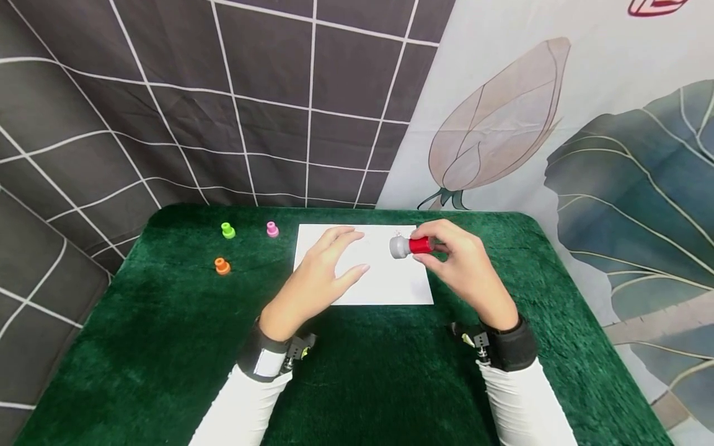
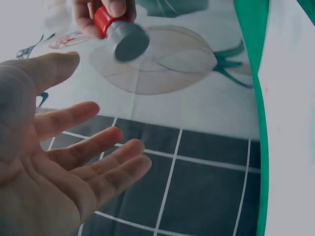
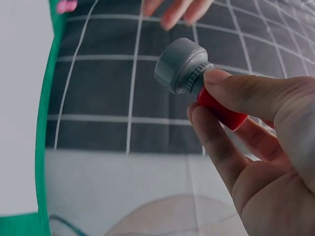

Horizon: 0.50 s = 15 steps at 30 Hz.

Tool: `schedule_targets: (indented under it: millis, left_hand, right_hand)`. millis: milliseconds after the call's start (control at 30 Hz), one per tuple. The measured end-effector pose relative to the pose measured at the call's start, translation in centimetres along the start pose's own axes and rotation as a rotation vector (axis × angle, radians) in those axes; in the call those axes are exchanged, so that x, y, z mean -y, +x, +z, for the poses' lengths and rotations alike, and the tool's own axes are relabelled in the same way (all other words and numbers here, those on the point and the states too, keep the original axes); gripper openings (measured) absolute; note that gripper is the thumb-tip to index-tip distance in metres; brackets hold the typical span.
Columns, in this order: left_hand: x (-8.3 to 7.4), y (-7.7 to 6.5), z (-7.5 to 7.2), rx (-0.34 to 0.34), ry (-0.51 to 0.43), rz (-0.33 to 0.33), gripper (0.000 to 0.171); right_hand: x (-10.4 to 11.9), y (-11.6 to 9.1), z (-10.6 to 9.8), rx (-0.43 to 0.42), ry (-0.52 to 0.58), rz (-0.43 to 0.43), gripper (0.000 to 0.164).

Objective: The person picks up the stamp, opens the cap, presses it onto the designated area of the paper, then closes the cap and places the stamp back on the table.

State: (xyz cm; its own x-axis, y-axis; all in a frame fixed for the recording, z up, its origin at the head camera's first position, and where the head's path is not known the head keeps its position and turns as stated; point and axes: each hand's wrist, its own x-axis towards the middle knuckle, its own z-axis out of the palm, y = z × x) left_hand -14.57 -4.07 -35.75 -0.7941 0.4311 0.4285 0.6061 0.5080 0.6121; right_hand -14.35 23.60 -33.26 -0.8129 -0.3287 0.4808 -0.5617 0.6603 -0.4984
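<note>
My right hand pinches a small stamp between thumb and fingers. Its body is red, and its wide round grey end points toward my left hand. In the head view the stamp is tilted nearly sideways over the right part of a white sheet of paper. A faint small mark shows on the paper just behind the grey end. Over the left part of the sheet, my left hand holds nothing, its fingers spread and thumb apart. The left wrist view shows that palm bare, with the grey end facing it.
Left of the paper, a green stamp-like piece, a pink one and an orange one stand on the dark green cloth. Behind the table hang a grey checked curtain and a leaf-patterned cloth.
</note>
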Motion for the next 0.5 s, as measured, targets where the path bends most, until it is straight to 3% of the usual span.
schedule_targets:
  millis: [100,333,500]
  left_hand:
    - [-0.1,0.2,0.3,-0.026,-0.127,-0.018,0.055]
    - [-0.3,0.4,1.0,-0.041,-0.526,-0.098,0.053]
    - [-0.6,0.2,1.0,-0.088,-0.624,-0.091,0.047]
  right_hand:
    - [1.0,0.2,0.6,-0.006,0.063,-0.003,0.037]
    - [2.3,0.1,1.9,-0.041,0.268,-0.033,0.042]
    - [2.4,0.2,2.9,-0.044,0.421,-0.062,0.044]
